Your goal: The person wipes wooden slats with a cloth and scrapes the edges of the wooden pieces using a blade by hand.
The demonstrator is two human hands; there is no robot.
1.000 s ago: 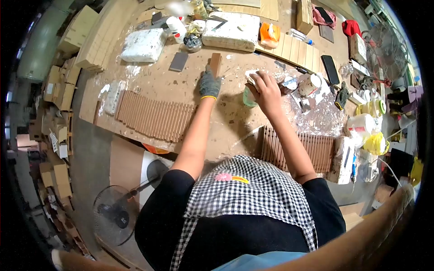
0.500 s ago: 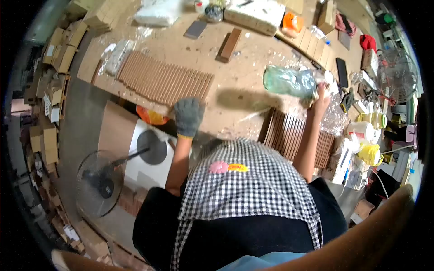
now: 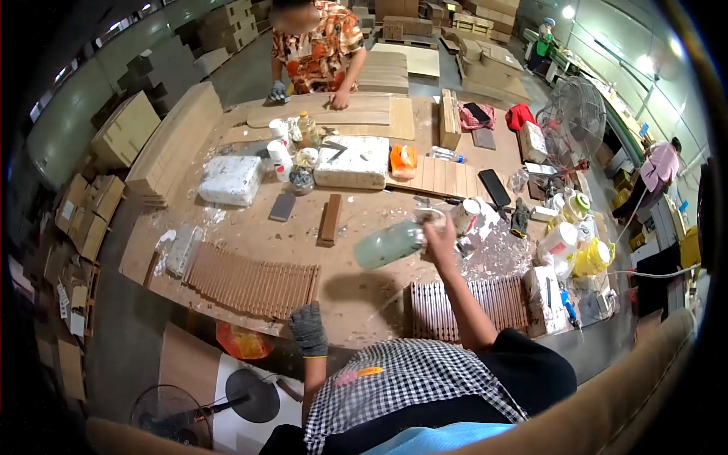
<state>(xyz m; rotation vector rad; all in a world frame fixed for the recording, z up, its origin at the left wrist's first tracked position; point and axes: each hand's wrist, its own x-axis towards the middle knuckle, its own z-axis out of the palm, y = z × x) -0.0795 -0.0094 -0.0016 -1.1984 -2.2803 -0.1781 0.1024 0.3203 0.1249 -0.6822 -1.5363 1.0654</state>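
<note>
My right hand (image 3: 440, 236) is wrapped round the cap end of a translucent greenish plastic bottle (image 3: 385, 245). The bottle is tilted above the table, its broad base pointing left. A grey glove covers my left hand (image 3: 307, 331), at the table's near edge. Its fingers look curled against the right end of a row of thin brown wooden strips (image 3: 250, 279); what they hold, if anything, is hidden. A second row of strips (image 3: 470, 309) lies under my right forearm. Behind the first row, a brown wooden block (image 3: 329, 220) rests on the table.
Across the table (image 3: 364, 292) a person in a patterned shirt (image 3: 318, 49) works on boards. White-wrapped blocks (image 3: 353, 163), a phone (image 3: 494, 187) and white tubs (image 3: 560, 243) stand around. A floor fan (image 3: 174, 417) is at lower left; another fan (image 3: 572, 121) is at far right.
The view has tipped up, bringing the far side and other people into sight. The bottle has moved left relative to the near strips and tilted, still in my right hand. My left hand stays by the strips.
</note>
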